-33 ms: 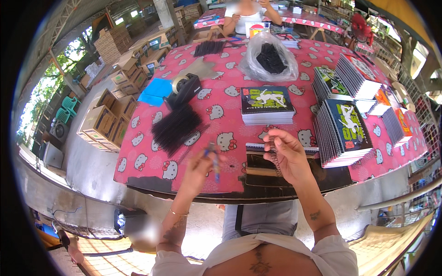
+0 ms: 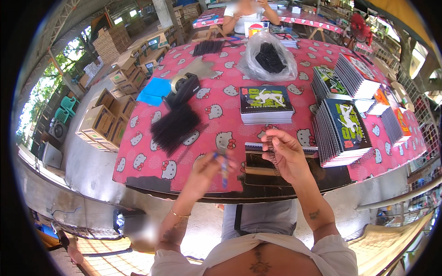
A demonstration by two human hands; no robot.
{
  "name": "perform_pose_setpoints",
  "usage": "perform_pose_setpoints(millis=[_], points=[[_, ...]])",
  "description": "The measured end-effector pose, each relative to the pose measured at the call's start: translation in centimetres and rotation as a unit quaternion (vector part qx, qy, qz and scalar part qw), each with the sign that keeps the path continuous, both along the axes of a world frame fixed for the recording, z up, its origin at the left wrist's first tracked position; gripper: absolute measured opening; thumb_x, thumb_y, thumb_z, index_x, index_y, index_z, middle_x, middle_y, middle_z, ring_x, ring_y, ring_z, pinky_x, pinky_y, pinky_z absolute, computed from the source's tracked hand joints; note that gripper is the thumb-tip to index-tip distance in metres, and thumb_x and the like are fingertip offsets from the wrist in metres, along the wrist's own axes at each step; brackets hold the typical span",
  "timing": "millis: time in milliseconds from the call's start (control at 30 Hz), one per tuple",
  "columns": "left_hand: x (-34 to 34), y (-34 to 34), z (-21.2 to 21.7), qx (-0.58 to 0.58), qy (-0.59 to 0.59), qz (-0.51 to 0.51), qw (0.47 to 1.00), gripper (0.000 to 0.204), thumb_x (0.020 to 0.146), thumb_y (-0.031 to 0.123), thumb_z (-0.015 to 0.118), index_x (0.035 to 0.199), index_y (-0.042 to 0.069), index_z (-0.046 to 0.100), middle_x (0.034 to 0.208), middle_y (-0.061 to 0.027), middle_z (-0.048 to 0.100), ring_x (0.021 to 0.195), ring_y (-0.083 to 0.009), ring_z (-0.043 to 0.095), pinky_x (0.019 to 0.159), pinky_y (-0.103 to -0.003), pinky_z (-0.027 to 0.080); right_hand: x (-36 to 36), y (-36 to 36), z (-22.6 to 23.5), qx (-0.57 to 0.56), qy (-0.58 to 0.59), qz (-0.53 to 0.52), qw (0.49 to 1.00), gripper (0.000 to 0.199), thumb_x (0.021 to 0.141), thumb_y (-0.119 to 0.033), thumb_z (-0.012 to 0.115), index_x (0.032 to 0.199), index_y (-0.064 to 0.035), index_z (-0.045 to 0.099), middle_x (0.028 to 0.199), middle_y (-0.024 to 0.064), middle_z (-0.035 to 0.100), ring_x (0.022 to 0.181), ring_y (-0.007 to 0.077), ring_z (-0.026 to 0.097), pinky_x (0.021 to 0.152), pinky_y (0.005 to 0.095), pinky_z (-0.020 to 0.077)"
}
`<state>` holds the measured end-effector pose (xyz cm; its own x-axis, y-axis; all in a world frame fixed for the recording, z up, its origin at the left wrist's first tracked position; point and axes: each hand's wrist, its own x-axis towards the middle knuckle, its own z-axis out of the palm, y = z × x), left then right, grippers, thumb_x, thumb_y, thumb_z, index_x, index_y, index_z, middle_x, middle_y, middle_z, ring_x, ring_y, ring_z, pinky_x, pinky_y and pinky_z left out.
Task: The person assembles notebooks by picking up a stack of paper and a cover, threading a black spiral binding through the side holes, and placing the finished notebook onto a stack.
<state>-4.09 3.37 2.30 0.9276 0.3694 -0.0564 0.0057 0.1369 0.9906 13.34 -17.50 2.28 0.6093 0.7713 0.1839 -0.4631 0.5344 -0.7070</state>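
Note:
My left hand [image 2: 206,170] is closed round a pair of blue-handled pliers [image 2: 224,169], smeared by motion. A little to its right, my right hand [image 2: 289,155] pinches a dark wire or plastic spiral coil [image 2: 273,157], which hangs down from the fingertips. Beneath the right hand, at the table's near edge, lies a notebook [image 2: 256,147] with a row of holes along its pale edge; the hand hides part of it. Left of my hands a heap of black coils [image 2: 175,129] is spread on the table. Beyond them sits a stack of dark-covered notebooks [image 2: 267,115].
Tall stacks of spiral-bound notebooks [image 2: 341,133] stand at the right on the pink patterned table [image 2: 216,184]. A black tape dispenser [image 2: 184,89], a blue sheet [image 2: 154,91] and a clear bag [image 2: 248,64] of black pieces lie farther back. Another person [image 2: 237,23] sits across.
My left hand has shifted slightly right with the pliers, toward the right hand. My right hand keeps its hold on the coil, almost still.

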Motion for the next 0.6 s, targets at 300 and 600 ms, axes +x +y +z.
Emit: perform_pose_setpoints(millis=[300,600], points=[[3.2,-4.2,4.7,0.003,0.098,-0.270,0.958,0.049,0.112,0.043,0.042,0.136,0.003,0.057,0.110,-0.0107,0.071,0.097,-0.0200,0.075,0.074,-0.028,0.060,-0.2,-0.9,0.2,-0.033,-0.079,0.017,0.996,0.027,0.104,-0.014,0.063,0.128,-0.0028,0.069,0.119,0.0097,0.071,0.098,0.0137,0.067,0.078,0.0289,0.0544],[3.5,-4.8,3.8,0.047,0.061,-0.251,0.965,0.043,0.113,0.039,0.042,0.124,0.001,0.059,0.087,-0.0082,0.066,0.071,-0.0155,0.069,0.060,-0.029,0.055,-0.8,-0.9,0.5,-0.079,-0.087,-0.026,0.993,0.023,0.104,-0.017,0.065,0.121,-0.0039,0.070,0.109,0.0057,0.072,0.084,0.0089,0.062,0.070,0.0243,0.0498]])
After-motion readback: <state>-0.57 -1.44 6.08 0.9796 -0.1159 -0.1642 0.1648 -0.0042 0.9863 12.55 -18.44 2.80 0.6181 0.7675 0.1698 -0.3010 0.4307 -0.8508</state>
